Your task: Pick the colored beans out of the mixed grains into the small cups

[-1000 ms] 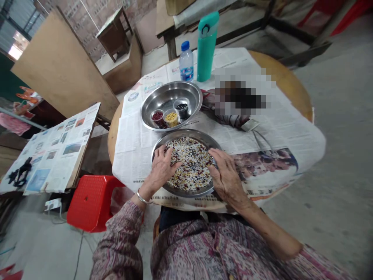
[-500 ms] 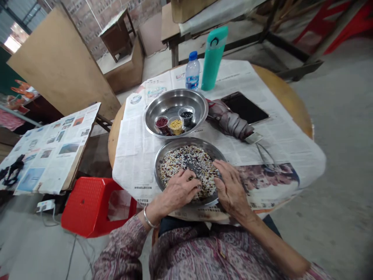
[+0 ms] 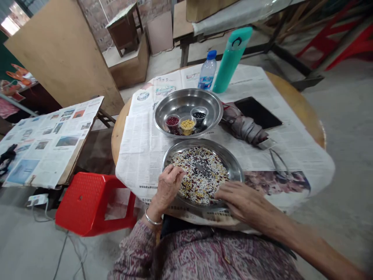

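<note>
A steel pan (image 3: pixel 233 163) full of mixed beans and grains (image 3: pixel 201 175) sits at the near edge of the newspaper-covered round table (image 3: pixel 294 101). My left hand (image 3: pixel 169 184) rests on the pan's left rim, fingers curled in a pinch over the beans. My right hand (image 3: pixel 241 200) lies flat on the pan's near right rim, fingers stretched out and holding nothing. Behind it a second steel pan (image 3: pixel 186 102) holds three small cups: red beans (image 3: pixel 172 121), yellow beans (image 3: pixel 187 124) and black beans (image 3: pixel 199 115).
A teal flask (image 3: pixel 230 58) and a water bottle (image 3: pixel 206 75) stand at the table's far side. A folded umbrella (image 3: pixel 244 127) and a dark tablet (image 3: pixel 258 112) lie to the right. A red stool (image 3: pixel 93 202) and a newspaper-covered board (image 3: pixel 46 140) stand at the left.
My left hand has drawn back from the middle of the beans to the pan's left rim. My right hand has slid down to the near rim and flattened. The view has shifted.
</note>
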The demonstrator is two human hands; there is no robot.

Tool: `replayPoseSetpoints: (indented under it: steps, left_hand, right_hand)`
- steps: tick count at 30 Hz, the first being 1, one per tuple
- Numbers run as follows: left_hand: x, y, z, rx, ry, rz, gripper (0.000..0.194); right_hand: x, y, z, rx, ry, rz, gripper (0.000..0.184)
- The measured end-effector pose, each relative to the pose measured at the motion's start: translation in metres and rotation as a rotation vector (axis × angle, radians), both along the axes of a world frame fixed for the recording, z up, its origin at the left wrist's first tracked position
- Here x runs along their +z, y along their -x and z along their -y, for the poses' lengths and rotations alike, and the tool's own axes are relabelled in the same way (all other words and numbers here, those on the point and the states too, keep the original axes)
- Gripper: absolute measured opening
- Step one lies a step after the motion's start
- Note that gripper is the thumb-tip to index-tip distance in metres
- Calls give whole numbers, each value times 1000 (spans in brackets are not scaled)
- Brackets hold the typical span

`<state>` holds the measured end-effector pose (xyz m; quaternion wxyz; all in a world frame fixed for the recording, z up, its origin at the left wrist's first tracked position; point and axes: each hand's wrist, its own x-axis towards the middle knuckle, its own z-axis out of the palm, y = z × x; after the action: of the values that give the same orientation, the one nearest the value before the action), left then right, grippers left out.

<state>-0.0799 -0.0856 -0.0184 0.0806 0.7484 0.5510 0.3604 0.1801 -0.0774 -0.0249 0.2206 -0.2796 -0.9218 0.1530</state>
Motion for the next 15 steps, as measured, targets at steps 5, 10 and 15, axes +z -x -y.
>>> replayPoseSetpoints:
  steps: [5, 10, 15]
  left_hand:
    - [-4, -1, -1, 1, -9, 12, 16]
    - [-5, 5, -2, 18, -35, 44, 16]
    - [-10, 5, -2, 34, -20, 95, 11]
  right_hand:
    - [1, 35, 0, 118, 114, 208, 33]
    - [-1, 58, -31, -138, -23, 189, 50]
    - [-3, 63, -53, -384, -88, 120, 41]
